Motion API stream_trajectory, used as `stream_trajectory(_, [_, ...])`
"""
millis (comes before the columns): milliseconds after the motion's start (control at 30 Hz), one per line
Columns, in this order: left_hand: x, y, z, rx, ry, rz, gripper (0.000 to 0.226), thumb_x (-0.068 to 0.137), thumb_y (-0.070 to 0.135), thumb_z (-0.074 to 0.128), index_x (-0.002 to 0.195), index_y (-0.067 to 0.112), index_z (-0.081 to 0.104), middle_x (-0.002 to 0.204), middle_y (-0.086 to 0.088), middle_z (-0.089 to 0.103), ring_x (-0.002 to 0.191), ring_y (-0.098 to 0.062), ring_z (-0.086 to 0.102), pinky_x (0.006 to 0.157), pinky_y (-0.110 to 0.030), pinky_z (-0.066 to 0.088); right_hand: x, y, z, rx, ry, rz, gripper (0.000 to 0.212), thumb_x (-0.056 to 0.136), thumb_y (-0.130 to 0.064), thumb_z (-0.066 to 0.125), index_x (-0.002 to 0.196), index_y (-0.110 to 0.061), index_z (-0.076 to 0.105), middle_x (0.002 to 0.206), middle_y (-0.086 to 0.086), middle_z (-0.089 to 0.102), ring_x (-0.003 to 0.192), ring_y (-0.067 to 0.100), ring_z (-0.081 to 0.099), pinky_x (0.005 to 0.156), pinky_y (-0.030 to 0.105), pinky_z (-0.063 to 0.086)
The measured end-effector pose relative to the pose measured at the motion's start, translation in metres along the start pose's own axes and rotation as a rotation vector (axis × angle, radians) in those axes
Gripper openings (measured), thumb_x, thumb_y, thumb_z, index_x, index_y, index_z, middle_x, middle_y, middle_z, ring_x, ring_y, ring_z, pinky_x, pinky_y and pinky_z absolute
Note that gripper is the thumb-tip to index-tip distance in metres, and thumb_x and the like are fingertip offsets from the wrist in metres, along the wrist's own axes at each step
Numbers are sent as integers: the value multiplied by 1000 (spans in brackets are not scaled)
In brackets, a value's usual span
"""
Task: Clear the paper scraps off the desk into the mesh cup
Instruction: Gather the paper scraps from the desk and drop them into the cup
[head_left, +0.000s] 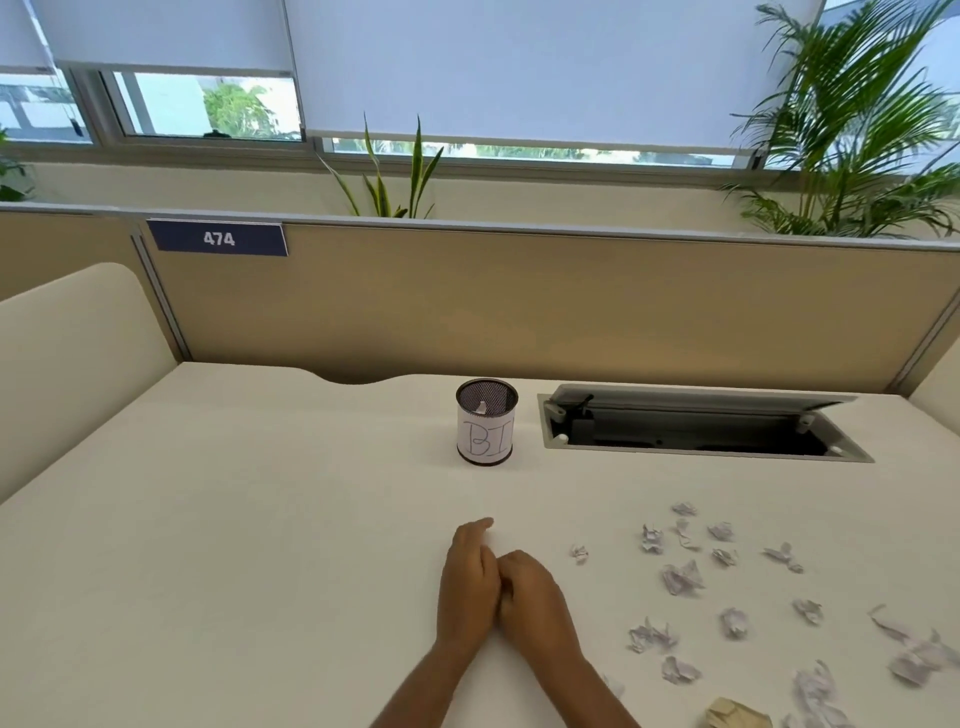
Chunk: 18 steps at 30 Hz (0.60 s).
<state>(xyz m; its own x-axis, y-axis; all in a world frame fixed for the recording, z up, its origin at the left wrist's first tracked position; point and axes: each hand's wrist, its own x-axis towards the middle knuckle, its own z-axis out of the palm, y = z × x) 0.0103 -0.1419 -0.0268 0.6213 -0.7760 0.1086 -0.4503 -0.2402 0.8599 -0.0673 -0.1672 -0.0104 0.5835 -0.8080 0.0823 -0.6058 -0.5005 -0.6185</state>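
Showing an early stage: left hand and right hand pressed together, contents indiscernible; one scrap visible inside mesh cup; many paper scraps remain scattered on desk, right of the hands

Both forearms are bare to the frame's lower edge, and the hands carry no rings, watch or gloves.

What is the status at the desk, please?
Left hand and right hand pressed together, contents hidden. Scraps remain, right. Mesh cup path unobstructed.
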Motion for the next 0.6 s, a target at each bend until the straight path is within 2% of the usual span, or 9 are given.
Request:
stream_trajectory(100, [-16,-2,5,136,-19,89,44,93,1,34,131,16,49,134,7,53,125,-9,48,104,-16,35,-8,6,-13,-3,20,56,23,85,-4,45,84,-6,68,89,7,68,73,12,52,66,20,41])
stream_trajectory(200, [-22,3,10,180,-71,135,44,93,2,33,133,16,47,136,7,51,127,-8,45,106,-15,32,-21,10,-22,-18,-2,87,25,87,-4,44,90,-7,68,95,8,69,84,17,60,72,21,43])
stream_trajectory(333, [-25,5,12,242,-96,187,42,95,7,37,135,16,44,139,7,48,131,-8,41,110,-16,29,-31,17,-40,-28,-1,72,28,90,-3,44,102,-9,68,107,6,69,99,16,61,87,22,45])
stream_trajectory(467, [-21,8,19,379,-148,252,43,98,18,36,141,19,36,144,7,41,134,-6,36,114,-18,24,-27,32,-75,-1,171,75,28,86,7,47,96,-5,69,102,9,71,96,18,64,83,15,43])
stream_trajectory(600, [-9,21,33,493,-193,233,46,100,23,36,145,16,28,144,3,39,133,-7,34,110,-21,27,-6,62,-116,-21,265,123,26,84,11,48,97,1,67,103,19,66,97,29,62,87,29,44])
